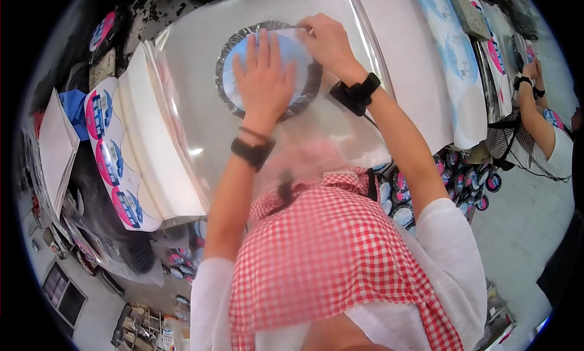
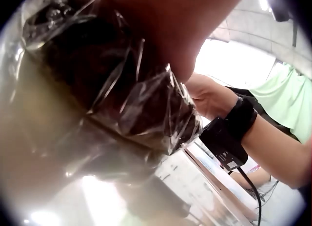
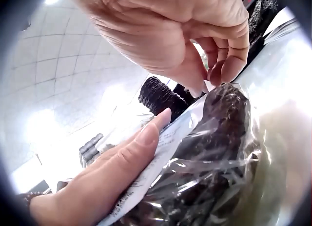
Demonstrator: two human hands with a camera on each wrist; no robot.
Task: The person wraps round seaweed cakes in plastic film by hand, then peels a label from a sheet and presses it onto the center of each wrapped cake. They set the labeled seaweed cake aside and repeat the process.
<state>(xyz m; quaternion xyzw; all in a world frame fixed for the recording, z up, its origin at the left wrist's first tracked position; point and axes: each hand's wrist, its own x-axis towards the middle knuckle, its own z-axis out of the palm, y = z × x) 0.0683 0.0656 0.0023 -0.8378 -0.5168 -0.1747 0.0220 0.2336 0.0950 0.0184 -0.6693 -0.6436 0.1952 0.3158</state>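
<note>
A round, clear-wrapped pack (image 1: 315, 77) of dark, crinkled contents lies on a shiny, clear-covered table (image 1: 201, 138). A pale blue round label (image 1: 230, 83) covers most of its top. My left hand (image 1: 264, 83) lies flat over the label, fingers straight and spread. At the pack's far right edge, my right hand (image 1: 328, 44) pinches the label's rim between thumb and curled fingers. The right wrist view shows this right hand (image 3: 195, 35) right above the wrapped dark pack (image 3: 219, 123), with the left hand (image 3: 117, 172) on the printed label (image 3: 170, 138).
Left of the work spot lie white sheets (image 1: 143, 120) and a strip of pink-and-blue labels (image 1: 109, 156). A strip of blue-and-white labels (image 1: 456, 59) lies at right beside a stone block (image 1: 469, 15). Several finished-looking packs (image 1: 468, 180) lie below the table. Another person's arm (image 1: 535, 120) shows far right.
</note>
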